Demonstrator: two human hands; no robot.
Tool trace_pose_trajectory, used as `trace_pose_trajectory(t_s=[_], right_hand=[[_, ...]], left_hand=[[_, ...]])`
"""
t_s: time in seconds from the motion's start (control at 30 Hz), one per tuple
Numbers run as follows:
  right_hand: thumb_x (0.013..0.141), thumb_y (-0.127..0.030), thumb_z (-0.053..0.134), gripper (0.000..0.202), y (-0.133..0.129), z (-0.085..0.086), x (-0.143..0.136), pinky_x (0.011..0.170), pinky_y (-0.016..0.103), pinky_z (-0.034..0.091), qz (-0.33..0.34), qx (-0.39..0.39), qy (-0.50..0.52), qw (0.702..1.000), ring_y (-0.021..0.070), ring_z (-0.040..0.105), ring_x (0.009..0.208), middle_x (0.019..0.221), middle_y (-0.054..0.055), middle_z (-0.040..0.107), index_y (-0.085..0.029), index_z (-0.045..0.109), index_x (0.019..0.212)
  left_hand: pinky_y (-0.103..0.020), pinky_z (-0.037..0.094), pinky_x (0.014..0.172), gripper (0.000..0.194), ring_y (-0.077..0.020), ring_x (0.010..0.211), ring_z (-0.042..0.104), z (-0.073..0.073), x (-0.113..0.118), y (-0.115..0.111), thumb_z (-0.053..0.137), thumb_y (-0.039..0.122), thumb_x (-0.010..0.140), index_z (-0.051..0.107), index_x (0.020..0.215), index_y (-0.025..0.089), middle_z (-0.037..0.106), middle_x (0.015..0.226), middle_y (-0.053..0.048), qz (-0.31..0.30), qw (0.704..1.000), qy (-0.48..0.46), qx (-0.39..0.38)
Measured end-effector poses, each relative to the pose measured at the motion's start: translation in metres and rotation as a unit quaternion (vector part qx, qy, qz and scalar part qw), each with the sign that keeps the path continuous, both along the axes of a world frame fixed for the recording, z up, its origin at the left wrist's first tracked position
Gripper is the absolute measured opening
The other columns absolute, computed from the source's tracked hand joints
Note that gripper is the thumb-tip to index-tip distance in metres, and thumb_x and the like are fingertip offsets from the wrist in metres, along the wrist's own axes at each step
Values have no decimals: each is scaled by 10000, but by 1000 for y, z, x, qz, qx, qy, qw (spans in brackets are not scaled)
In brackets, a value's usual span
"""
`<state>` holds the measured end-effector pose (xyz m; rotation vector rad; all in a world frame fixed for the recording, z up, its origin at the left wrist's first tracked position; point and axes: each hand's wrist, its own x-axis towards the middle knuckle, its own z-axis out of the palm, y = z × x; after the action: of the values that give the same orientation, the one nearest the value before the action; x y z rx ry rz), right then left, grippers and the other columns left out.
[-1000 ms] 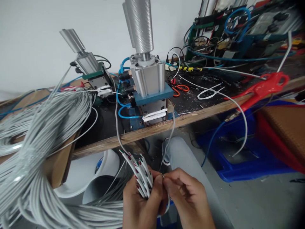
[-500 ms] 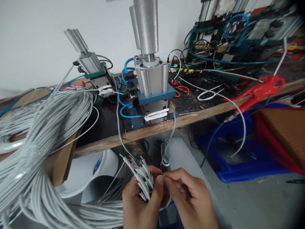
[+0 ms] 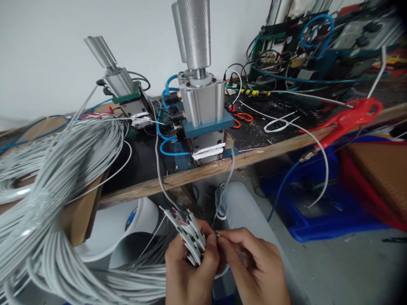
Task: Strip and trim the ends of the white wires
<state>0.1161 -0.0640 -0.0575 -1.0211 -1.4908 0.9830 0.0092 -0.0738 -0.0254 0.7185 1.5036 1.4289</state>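
My left hand [image 3: 190, 267] is closed around a bundle of white cables [image 3: 187, 235]. Their cut ends point up and away, with small red, green and dark wire tips showing. Thumb and forefinger of my right hand [image 3: 254, 262] pinch together against my left thumb tip. Between the fingertips is a tiny cable end, mostly hidden, with only a small light and dark speck showing. A thick grey-white cable coil [image 3: 57, 195] hangs over the bench at the left, and its lower loop runs to my left hand.
A pneumatic press [image 3: 205, 106] stands at the bench edge [image 3: 178, 180], a second press [image 3: 119, 84] behind left. A red air gun [image 3: 352, 116] lies at the right. Orange-handled scissors [image 3: 243, 118] rest behind. Below are a white bucket [image 3: 148, 216] and a blue stool [image 3: 305, 224].
My hands stay close together in nearly the same place. The right fingertips have shifted slightly, and the tiny end between them shows a little differently.
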Motion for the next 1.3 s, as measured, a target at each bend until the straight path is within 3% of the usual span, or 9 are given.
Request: trace_pose_trajectory(t_s=[0.17,0.33,0.5,0.6,0.77,0.93,1.07,1.2,1.3], right_hand=[[1003,-216,574,140,0,-1,0,491,176,537,0,-12,4,1000,119,695,497,625,-41,726,-221,694,931],[990,-168,575,130,6,4,6,480,163,488,-20,82,-74,994,89,682,505,654,-70,731,-232,666,922],[1009,-162,546,145,7,8,7,542,176,506,-48,160,-113,979,82,699,530,678,-68,729,-224,648,928],[1014,-154,542,147,5,7,7,548,169,508,-50,160,-119,979,77,705,540,685,-76,729,-228,647,944],[996,-165,584,115,0,2,7,562,162,527,-48,137,-101,984,79,687,494,605,-108,702,-246,664,1012],[981,-168,606,109,-1,3,8,543,159,534,-60,133,-100,984,88,701,516,630,-100,725,-254,672,978],[967,-173,628,111,-3,0,9,556,160,556,-71,132,-115,982,98,724,553,707,-82,764,-263,691,983],[959,-145,621,195,0,-3,15,591,156,598,-28,106,-59,992,118,756,616,773,-49,783,-270,698,1086],[970,-91,577,278,12,-1,24,664,189,625,81,142,-11,986,134,778,723,929,1,804,-273,703,1138]], left_hand=[[-218,429,444,221,-128,454,488,-2,1,-1,784,337,758,660,660,182,544,519,34,11,1000,-10,4],[-243,464,501,256,-151,515,533,9,-2,2,817,401,735,724,792,169,600,578,9,-25,999,-33,-25],[-216,411,475,200,-121,493,468,22,2,7,794,317,706,675,659,163,527,532,36,-40,998,21,-46],[-218,423,462,215,-121,491,460,23,4,8,785,331,716,657,651,172,518,529,43,-17,999,11,-37],[-143,314,430,317,-65,448,339,17,-5,5,828,438,769,643,708,187,414,476,95,43,999,-3,-6],[-178,425,483,369,-103,505,493,17,-3,2,913,492,661,742,776,186,566,557,38,5,999,-45,-27],[-220,463,495,397,-129,503,527,18,0,0,924,510,636,734,690,166,594,539,15,-37,997,-58,-43],[-234,480,521,425,-144,515,567,21,-4,2,925,521,636,692,675,168,612,537,9,-51,993,-91,-57],[-184,410,467,431,-87,466,466,22,-6,6,938,492,631,669,683,160,557,515,40,-34,992,-115,-50]])
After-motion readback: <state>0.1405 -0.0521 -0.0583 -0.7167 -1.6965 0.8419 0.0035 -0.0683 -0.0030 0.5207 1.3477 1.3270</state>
